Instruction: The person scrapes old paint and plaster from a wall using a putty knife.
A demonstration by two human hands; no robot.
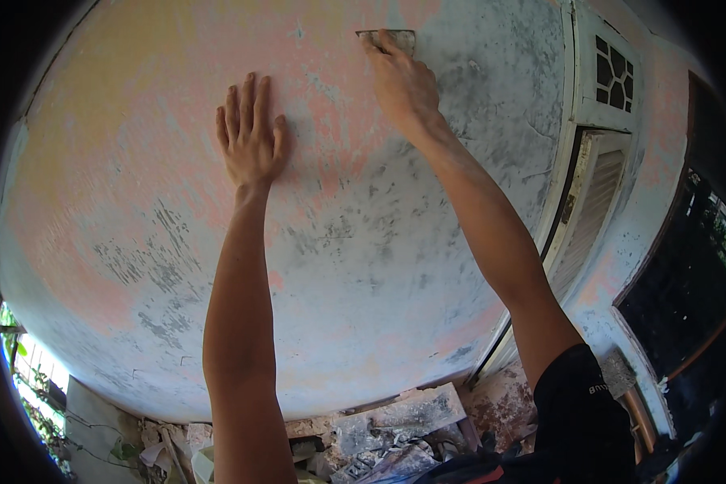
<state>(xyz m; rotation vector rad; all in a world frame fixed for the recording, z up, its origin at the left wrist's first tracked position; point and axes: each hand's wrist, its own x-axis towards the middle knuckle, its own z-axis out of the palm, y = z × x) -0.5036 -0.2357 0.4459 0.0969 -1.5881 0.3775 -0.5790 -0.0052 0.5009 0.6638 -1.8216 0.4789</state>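
Observation:
In front of me stands a wall (339,282) with patchy pink, yellow and white paint and grey scraped spots. My left hand (252,141) lies flat against it, fingers stretched upward, holding nothing. Higher and to the right, my right hand (405,87) grips a scraper (403,39) with a wide flat blade. Its dark top edge is at the pink paint, where the grey patch begins. The fingers press along the blade and cover most of the scraper; any handle is hidden in the palm.
To the right are a white louvred door (593,194) and a vent panel with openings (613,73). A dark window (686,282) is farther right. Rubble and a dusty board (399,419) lie at the wall's foot. Plants (36,387) show at the lower left.

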